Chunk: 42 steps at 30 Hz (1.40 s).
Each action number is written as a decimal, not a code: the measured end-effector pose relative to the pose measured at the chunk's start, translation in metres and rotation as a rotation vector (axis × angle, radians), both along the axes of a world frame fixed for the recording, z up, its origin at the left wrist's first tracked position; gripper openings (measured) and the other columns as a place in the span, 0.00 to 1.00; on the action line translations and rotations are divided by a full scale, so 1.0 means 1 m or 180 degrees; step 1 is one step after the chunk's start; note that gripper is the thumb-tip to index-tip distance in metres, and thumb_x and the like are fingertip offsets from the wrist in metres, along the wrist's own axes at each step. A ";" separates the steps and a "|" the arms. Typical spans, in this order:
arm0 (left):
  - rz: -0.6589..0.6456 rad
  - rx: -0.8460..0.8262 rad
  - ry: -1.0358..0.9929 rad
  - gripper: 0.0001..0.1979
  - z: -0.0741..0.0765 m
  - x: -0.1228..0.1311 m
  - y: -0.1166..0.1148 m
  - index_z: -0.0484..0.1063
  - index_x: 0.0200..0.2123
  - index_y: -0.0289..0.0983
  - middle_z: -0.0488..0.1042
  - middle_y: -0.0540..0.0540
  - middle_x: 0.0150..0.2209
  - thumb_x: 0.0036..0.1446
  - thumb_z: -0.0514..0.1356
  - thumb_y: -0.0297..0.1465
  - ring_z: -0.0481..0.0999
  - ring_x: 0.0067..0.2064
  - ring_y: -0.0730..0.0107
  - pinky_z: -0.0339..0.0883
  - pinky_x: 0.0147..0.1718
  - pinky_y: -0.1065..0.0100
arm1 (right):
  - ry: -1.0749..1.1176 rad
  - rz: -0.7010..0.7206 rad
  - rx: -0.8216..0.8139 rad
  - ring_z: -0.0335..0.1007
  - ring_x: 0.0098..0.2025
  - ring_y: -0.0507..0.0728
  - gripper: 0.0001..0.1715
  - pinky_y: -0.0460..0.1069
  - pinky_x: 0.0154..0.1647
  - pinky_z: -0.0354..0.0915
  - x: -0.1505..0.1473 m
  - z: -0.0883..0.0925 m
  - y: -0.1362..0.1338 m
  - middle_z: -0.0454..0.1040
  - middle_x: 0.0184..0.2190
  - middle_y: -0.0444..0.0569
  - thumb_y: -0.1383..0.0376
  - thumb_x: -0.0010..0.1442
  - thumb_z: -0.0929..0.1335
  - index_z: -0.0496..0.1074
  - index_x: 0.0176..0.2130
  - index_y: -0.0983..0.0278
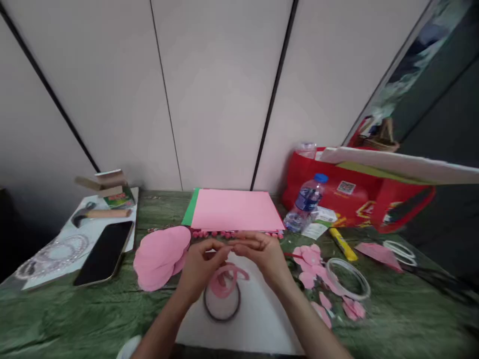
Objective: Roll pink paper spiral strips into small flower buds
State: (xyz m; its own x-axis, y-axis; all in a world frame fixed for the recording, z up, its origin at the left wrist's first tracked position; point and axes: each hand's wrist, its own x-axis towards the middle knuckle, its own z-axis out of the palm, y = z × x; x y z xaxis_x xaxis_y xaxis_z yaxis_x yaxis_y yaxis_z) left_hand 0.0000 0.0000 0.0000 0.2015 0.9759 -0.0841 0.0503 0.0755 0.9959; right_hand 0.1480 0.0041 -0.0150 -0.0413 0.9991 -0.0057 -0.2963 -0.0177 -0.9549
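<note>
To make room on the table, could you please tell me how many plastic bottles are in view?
1 for certain: the blue-capped bottle in front of the red bag. A clear item at the bag's opening may be another; more could be hidden inside.

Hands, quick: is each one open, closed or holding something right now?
Left hand: fingers curled; whether it holds the pink strip cannot be told.
Right hand: fingers bent toward the left hand's; anything held cannot be told.

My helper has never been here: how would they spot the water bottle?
Find the big red bag at the green table's back right. The water bottle is in front of its left part; unlike the yellow tube nearby, it has a blue cap.
</note>
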 end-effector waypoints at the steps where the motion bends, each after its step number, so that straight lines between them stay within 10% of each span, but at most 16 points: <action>1: -0.0034 -0.0008 -0.0009 0.09 0.000 0.000 0.000 0.68 0.24 0.34 0.68 0.54 0.15 0.48 0.60 0.34 0.66 0.14 0.77 0.62 0.11 0.76 | -0.0003 -0.0010 -0.0006 0.74 0.29 0.54 0.17 0.48 0.34 0.67 0.000 -0.001 0.000 0.79 0.28 0.50 0.67 0.38 0.74 0.72 0.33 0.66; 42: -0.0248 0.0130 -0.0022 0.09 -0.004 -0.001 -0.001 0.71 0.25 0.32 0.71 0.50 0.18 0.49 0.58 0.33 0.69 0.19 0.73 0.64 0.20 0.73 | -0.0270 -0.0107 0.0040 0.70 0.21 0.52 0.20 0.45 0.22 0.65 -0.001 -0.008 0.000 0.75 0.19 0.44 0.64 0.32 0.76 0.69 0.27 0.66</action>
State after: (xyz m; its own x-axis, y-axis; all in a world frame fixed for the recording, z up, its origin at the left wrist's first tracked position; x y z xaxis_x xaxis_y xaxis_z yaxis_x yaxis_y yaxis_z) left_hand -0.0008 -0.0009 -0.0038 0.2774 0.9598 -0.0430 0.0474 0.0310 0.9984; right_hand 0.1468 0.0045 -0.0226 -0.0077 1.0000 0.0048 -0.2146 0.0030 -0.9767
